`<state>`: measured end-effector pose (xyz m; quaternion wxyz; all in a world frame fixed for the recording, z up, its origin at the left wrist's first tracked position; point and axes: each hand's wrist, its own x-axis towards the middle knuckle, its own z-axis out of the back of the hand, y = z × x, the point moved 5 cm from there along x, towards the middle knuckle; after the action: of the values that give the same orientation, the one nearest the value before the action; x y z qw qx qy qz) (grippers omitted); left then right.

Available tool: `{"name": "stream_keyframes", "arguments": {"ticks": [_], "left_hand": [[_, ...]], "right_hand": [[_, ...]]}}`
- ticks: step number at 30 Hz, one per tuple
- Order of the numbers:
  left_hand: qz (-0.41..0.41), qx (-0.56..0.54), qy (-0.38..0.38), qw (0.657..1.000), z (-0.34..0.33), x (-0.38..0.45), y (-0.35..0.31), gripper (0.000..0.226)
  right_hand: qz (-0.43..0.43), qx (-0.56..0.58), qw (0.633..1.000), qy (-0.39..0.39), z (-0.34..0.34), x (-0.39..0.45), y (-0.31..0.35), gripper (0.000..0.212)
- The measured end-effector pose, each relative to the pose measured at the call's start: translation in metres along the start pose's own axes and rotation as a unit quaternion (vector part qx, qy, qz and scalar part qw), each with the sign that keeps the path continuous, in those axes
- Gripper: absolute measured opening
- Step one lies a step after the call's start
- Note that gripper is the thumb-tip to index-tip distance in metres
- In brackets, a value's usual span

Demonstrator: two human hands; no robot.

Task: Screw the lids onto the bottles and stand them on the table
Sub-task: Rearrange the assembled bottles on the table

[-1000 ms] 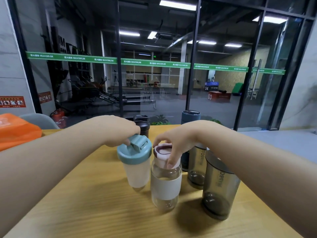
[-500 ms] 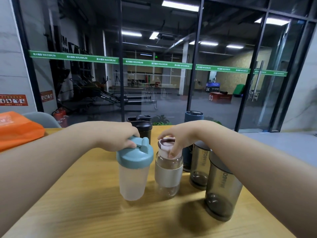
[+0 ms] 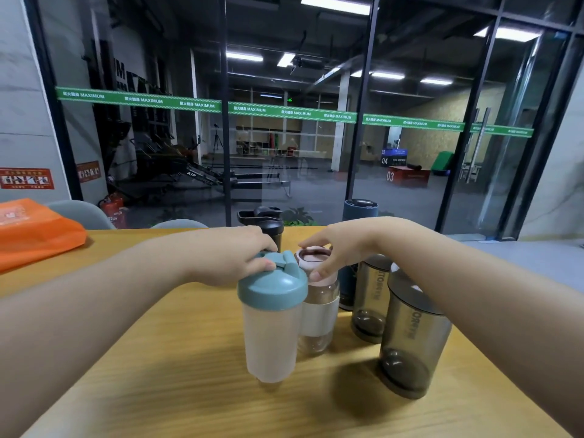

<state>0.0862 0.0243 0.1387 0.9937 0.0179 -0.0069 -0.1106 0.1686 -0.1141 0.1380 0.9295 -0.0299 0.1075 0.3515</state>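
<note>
Room is lying open on the wooden table (image 3: 158, 374) toward you and to your left, while its far edge is running just behind the bottles and its right edge is slanting close past the smoky ones. Your left hand (image 3: 234, 257) is curling its fingers round the teal lid (image 3: 273, 284) of the frosted shaker bottle (image 3: 270, 343), which is standing upright near the middle. Your right hand (image 3: 335, 248) is pinching the pink lid (image 3: 314, 263) of the clear glass bottle (image 3: 317, 317), thumb at the near side, fingers arching over the top; this bottle is touching the shaker's right side. Both are looking empty inside. Two smoky grey bottles (image 3: 410, 336) are standing under your right forearm, each showing a dark shape at its bottom. A black shaker (image 3: 268, 222) and a dark blue tumbler (image 3: 360, 210) are waiting behind your hands. An orange bag (image 3: 34, 232) is occupying the far left corner.
</note>
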Motion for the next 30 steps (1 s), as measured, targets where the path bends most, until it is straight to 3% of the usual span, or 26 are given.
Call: {"name": "stream_keyframes", "arguments": {"ticks": [4, 10, 16, 30], "left_hand": [[-0.004, 0.022, -0.008, 1.000, -0.002, 0.000, -0.007, 0.039], [-0.043, 0.011, -0.047, 0.998, -0.002, 0.000, -0.024, 0.037], [-0.054, -0.025, -0.064, 0.996, -0.007, 0.002, -0.040, 0.036], [-0.092, -0.024, -0.110, 0.989, -0.021, 0.012, -0.076, 0.035]], "right_hand": [[0.002, 0.020, 0.999, -0.030, 0.010, -0.011, -0.008, 0.064], [0.014, 0.079, 0.982, -0.174, 0.031, -0.033, -0.027, 0.035], [0.000, 0.102, 0.961, -0.258, 0.034, -0.043, -0.049, 0.020], [-0.023, 0.148, 0.942, -0.300, 0.014, -0.045, -0.068, 0.017]]}}
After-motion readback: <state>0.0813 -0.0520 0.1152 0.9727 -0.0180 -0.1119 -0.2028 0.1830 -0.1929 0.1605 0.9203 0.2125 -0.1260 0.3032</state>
